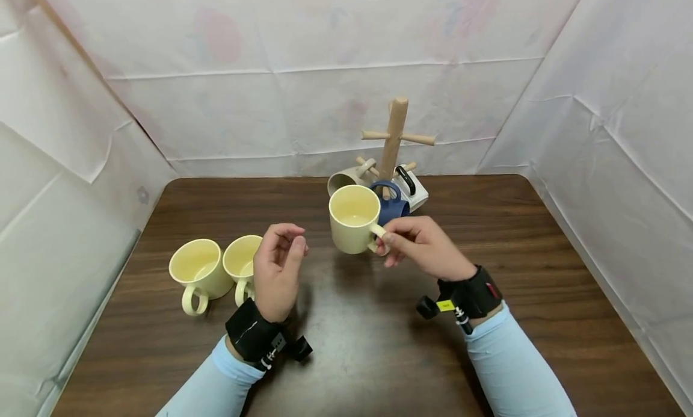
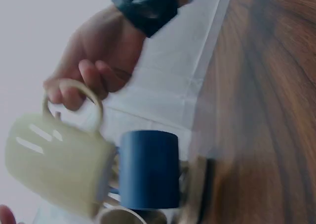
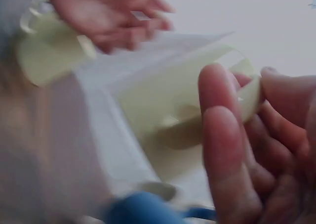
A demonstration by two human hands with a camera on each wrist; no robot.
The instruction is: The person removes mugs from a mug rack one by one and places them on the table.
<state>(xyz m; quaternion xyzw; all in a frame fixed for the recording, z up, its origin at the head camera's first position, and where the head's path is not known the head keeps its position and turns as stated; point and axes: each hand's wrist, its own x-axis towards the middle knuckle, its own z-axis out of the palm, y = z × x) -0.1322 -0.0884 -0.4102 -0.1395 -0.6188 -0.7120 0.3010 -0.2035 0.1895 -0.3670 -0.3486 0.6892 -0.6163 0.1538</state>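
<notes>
Currently the right hand (image 1: 425,247) grips a pale-yellow, glossy cylindrical mug (image 1: 349,233) by its handle, thumb and fingers pinched narrowly on the loop. That mug is roughly upright, raised over the middle of the dark-brown wood-grain table (image 1: 373,357), its mouth upward and its handle towards the right edge. The left hand (image 1: 278,278) is empty, its fingers loosely bent, well apart from the held mug.

Towards the table's left edge stand two matching mugs, one outer (image 1: 208,278) and one inner (image 1: 238,257), close together, mouths up, handles towards the front edge; in the head view the left hand hides part of the inner one.

Near the back edge, right of its middle, rises a light wooden peg rack (image 1: 395,131). About its lower pegs are a greyish-beige mug (image 1: 342,180), a dark-blue mug (image 1: 396,210) and a white mug with a black handle (image 1: 420,194).
</notes>
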